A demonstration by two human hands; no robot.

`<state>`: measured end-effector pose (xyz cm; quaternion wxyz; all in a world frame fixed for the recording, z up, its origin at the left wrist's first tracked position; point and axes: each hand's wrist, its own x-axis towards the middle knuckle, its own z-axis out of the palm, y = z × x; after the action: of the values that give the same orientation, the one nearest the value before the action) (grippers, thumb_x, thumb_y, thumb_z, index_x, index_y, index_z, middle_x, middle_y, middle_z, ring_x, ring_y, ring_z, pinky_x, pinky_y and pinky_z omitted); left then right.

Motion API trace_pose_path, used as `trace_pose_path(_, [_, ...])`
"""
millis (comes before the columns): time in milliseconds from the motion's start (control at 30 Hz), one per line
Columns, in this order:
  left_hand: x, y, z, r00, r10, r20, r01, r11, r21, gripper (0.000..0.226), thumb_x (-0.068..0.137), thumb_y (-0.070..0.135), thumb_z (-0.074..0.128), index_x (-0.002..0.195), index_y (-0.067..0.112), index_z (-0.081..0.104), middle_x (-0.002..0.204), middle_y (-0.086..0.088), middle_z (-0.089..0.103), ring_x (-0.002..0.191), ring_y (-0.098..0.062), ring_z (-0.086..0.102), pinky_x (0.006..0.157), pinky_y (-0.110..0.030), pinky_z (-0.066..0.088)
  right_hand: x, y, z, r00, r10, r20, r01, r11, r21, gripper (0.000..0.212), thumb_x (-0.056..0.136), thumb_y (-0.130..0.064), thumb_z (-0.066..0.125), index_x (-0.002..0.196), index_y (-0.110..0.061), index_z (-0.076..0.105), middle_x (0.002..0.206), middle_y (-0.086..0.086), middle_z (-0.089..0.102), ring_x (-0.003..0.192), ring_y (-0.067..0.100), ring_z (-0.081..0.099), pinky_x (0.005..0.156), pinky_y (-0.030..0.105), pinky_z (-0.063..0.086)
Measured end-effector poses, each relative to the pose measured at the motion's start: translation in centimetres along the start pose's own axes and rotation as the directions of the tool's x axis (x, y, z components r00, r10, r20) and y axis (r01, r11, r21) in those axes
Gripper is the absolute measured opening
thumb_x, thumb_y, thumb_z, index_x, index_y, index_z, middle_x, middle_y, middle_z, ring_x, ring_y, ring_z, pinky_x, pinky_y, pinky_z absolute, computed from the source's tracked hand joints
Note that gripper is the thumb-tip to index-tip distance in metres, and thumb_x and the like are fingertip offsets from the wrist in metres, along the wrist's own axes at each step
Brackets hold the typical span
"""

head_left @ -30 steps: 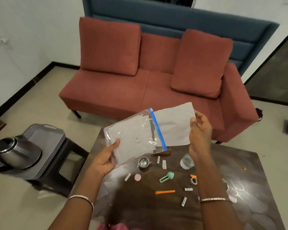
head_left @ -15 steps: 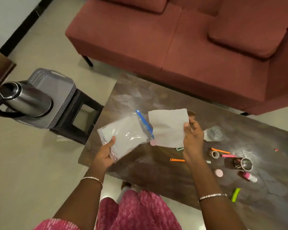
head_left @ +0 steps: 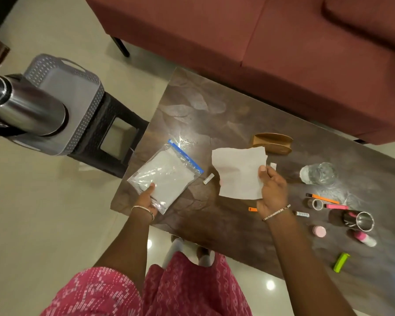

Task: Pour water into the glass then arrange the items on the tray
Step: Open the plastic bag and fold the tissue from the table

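floor: glossy cream tile | sofa: red | table: dark brown | stool: black

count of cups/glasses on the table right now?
2. A clear glass stands toward the sofa side, right of the held tissue; a steel cup sits nearer the person, beside the pink bottle. The tissue covers some table, so another could be hidden.

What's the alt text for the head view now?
A person's left hand holds a clear zip bag and the right hand pinches a white paper sheet above a dark table. A glass stands on the table; a steel kettle stands on a grey tray beside it.
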<state>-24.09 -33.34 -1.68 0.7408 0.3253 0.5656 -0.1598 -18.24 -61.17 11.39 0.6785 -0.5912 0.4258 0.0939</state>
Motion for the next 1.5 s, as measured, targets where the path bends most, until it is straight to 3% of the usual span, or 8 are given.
trace_pose_path(167, [-0.6, 0.5, 0.3, 0.939, 0.067, -0.336, 0.081, 0.910, 0.407, 0.052, 0.096, 0.023, 0.053, 0.138, -0.005, 0.040, 0.125, -0.015, 0.050, 0.113, -0.029, 0.051, 0.108, -0.042, 0.037, -2.1, -1.1, 2.1, 0.997, 0.016, 0.077, -0.020, 0.999, 0.046, 0.021, 0.102, -0.014, 0.048, 0.115, -0.003, 0.060, 0.094, 0.002, 0.069, 0.088, 0.021, 0.065, 0.097, 0.051, 0.048])
trace_pose_path(267, [-3.4, 1.6, 2.1, 0.861, 0.395, -0.319, -0.053, 0.695, 0.717, 0.060, 0.087, 0.024, 0.067, 0.137, 0.001, 0.042, 0.138, -0.021, 0.049, 0.125, -0.039, 0.049, 0.106, -0.046, 0.041, -3.4, -2.3, 2.6, 0.994, 0.045, 0.104, -0.048, 0.998, 0.027, 0.015, 0.101, -0.018, 0.050, 0.099, -0.015, 0.065, 0.088, -0.005, 0.071, 0.084, 0.015, 0.066, 0.085, 0.041, 0.055])
trace_pose_path(367, [-7.9, 3.1, 6.3, 0.951, 0.295, 0.090, -0.296, 0.791, 0.535, 0.021, 0.088, 0.024, 0.068, 0.106, 0.015, 0.063, 0.122, -0.014, 0.063, 0.113, -0.029, 0.059, 0.087, -0.039, 0.053, -4.5, -3.8, 2.5, 0.982, 0.088, 0.169, -0.099, 0.994, 0.057, 0.016, 0.101, -0.018, 0.051, 0.096, -0.018, 0.067, 0.089, -0.003, 0.074, 0.091, 0.021, 0.067, 0.084, 0.041, 0.056])
trace_pose_path(533, [-13.4, 6.8, 11.3, 0.864, 0.053, 0.501, -0.350, 0.779, 0.521, 0.045, 0.090, 0.058, 0.051, 0.120, 0.027, 0.063, 0.119, -0.004, 0.068, 0.112, -0.022, 0.063, 0.097, -0.041, 0.051, -6.5, -6.3, 1.0, 0.931, 0.118, 0.345, -0.155, 0.984, 0.083, 0.028, 0.098, -0.024, 0.056, 0.123, -0.011, 0.062, 0.120, 0.009, 0.070, 0.114, 0.033, 0.065, 0.099, 0.053, 0.051])
trace_pose_path(867, [-20.2, 9.4, 14.7, 0.702, 0.216, 0.678, -0.629, 0.635, 0.448, 0.006, 0.089, 0.016, 0.067, 0.094, 0.017, 0.069, 0.088, 0.001, 0.075, 0.079, -0.015, 0.070, 0.060, -0.024, 0.056, -11.0, -8.7, -2.7, 0.935, -0.029, 0.352, -0.066, 0.964, 0.256, 0.048, 0.087, -0.026, 0.069, 0.131, -0.010, 0.057, 0.124, 0.010, 0.068, 0.105, 0.026, 0.070, 0.071, 0.036, 0.060])
trace_pose_path(1067, [-21.7, 8.9, 16.7, 0.644, 0.294, 0.707, -0.697, 0.606, 0.383, 0.021, 0.087, 0.013, 0.069, 0.104, 0.024, 0.065, 0.087, 0.006, 0.075, 0.079, -0.012, 0.071, 0.063, -0.030, 0.059, -12.0, -7.6, -5.3, 0.966, -0.096, 0.241, 0.043, 0.975, 0.217, 0.066, 0.077, 0.003, 0.077, 0.129, -0.028, 0.052, 0.114, 0.016, 0.071, 0.103, 0.033, 0.071, 0.071, 0.036, 0.060])
trace_pose_path(1267, [-22.4, 8.2, 18.6, 0.590, 0.316, 0.743, -0.756, 0.538, 0.372, 0.012, 0.090, 0.014, 0.065, 0.099, 0.021, 0.067, 0.103, -0.007, 0.071, 0.087, -0.024, 0.069, 0.062, -0.030, 0.058, -11.5, -7.4, -6.9, 0.959, -0.277, -0.056, 0.283, 0.936, 0.211, 0.023, 0.076, -0.006, 0.082, 0.092, -0.014, 0.067, 0.091, 0.011, 0.076, 0.080, 0.022, 0.073, 0.059, 0.028, 0.056])
trace_pose_path(1500, [-21.8, 6.5, 21.4, 0.614, 0.282, 0.737, -0.741, 0.529, 0.414, 0.014, 0.088, 0.014, 0.068, 0.100, 0.013, 0.073, 0.102, -0.008, 0.074, 0.095, -0.024, 0.070, 0.073, -0.032, 0.061, -7.7, -7.7, -11.1, 0.961, -0.256, 0.107, 0.213, 0.928, 0.305, 0.042, 0.065, -0.011, 0.085, 0.105, -0.007, 0.075, 0.107, 0.014, 0.075, 0.096, 0.022, 0.072, 0.073, 0.026, 0.060])
